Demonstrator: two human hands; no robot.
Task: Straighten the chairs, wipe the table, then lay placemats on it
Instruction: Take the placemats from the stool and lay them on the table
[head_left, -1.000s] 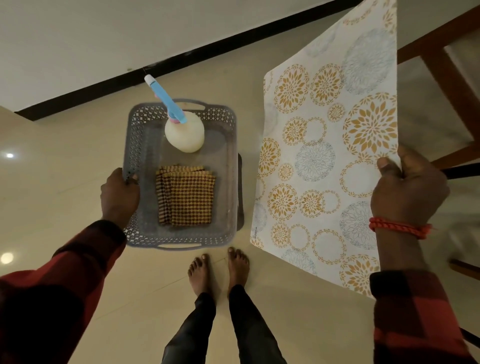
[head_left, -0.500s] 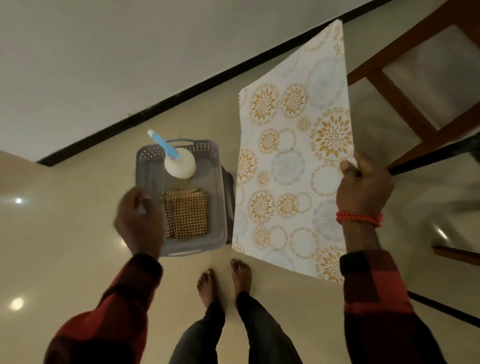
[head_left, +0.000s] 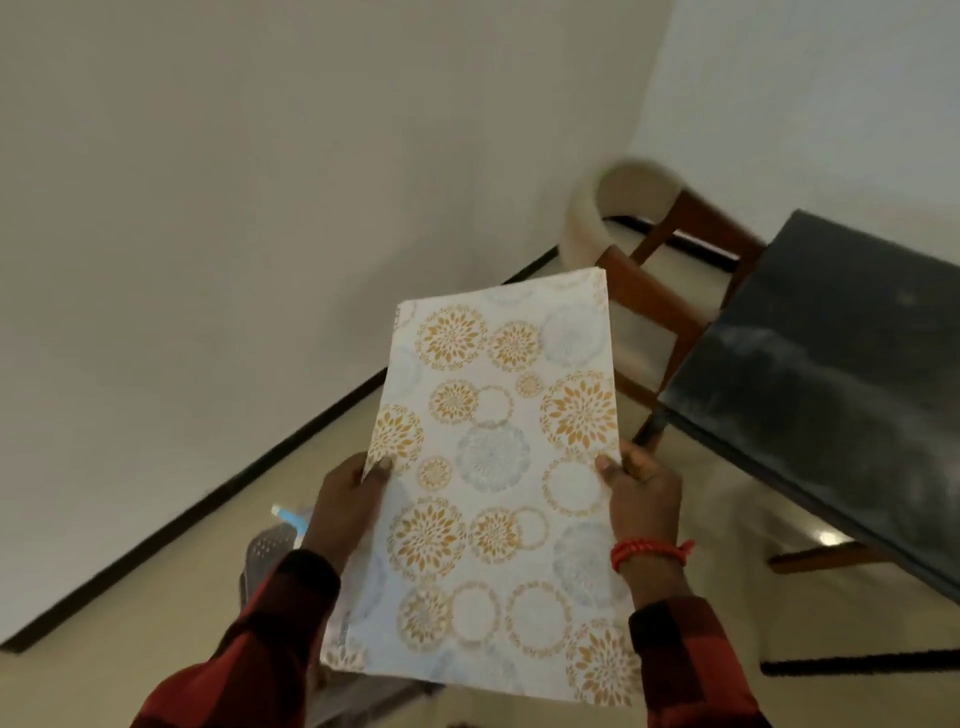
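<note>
I grip the placemat (head_left: 498, 467) by both long edges, left hand (head_left: 345, 501) and right hand (head_left: 644, 493) pinched shut; carry it flat to the table (head_left: 831, 374), right of frame.

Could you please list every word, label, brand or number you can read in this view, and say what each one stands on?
There are none.
Placemat, held by the left hand and the right hand: printed circles and flower patterns only, no lettering.
Dark table and chair: no markings seen.
Basket and spray bottle: mostly hidden and blurred; any label is unreadable.
</note>
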